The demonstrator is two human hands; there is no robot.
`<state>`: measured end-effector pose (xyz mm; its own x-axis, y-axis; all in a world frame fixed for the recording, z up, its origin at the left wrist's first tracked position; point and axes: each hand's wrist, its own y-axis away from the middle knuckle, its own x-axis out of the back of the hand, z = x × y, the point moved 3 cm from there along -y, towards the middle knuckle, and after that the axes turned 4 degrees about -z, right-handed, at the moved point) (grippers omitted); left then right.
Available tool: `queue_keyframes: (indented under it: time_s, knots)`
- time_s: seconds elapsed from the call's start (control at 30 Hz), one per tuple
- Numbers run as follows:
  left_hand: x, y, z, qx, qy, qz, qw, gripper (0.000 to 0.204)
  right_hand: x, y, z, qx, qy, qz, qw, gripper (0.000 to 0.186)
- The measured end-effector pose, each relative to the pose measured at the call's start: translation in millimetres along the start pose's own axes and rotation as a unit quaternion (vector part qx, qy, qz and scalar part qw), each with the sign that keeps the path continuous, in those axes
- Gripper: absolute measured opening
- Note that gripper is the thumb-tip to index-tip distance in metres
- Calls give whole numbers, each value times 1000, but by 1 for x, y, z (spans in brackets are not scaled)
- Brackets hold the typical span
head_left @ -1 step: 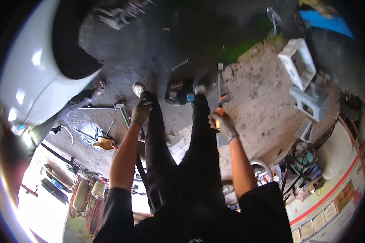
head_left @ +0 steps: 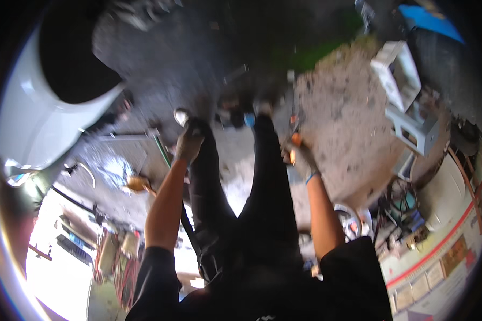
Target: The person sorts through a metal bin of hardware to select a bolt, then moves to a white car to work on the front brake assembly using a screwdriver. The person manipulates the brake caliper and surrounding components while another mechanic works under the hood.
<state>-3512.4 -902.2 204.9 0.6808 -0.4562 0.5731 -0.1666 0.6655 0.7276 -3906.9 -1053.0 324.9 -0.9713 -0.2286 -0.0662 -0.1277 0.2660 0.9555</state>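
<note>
Two gloved hands held low over a dirty workshop floor

The left hand [head_left: 189, 143] is curled narrow by a thin green rod [head_left: 163, 151], grip unclear through blur; the right hand [head_left: 300, 156] is closed around an orange-handled tool [head_left: 293, 140], beside the dark trouser legs [head_left: 251, 192]

Car body [head_left: 32, 123] left — crates [head_left: 407, 101] right of legs [head_left: 251, 203].
</note>
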Motion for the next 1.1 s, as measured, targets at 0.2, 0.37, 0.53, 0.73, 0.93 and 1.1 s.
queue_keyframes:
  time_s: [0.2,0.37,0.53,0.73,0.93,1.1]
  knots:
    - [-162,-55,70,57,-16,23,998,69,198,-3,146,-147,76,147,975,20]
    - [-217,-104,51,155,74,-39,984,38,292,70,179,-307,311,253,863,18]
    - [-242,-65,20,225,303,-8,926,46,289,71,116,-232,537,179,791,23]
    - [-339,60,-22,342,684,171,621,93,202,4,14,-40,600,105,792,25]
    - [-475,149,-38,379,772,287,422,55,121,-10,-24,-17,624,109,774,18]
    - [-601,212,-16,472,781,234,336,55,69,-16,-17,-15,765,64,640,23]
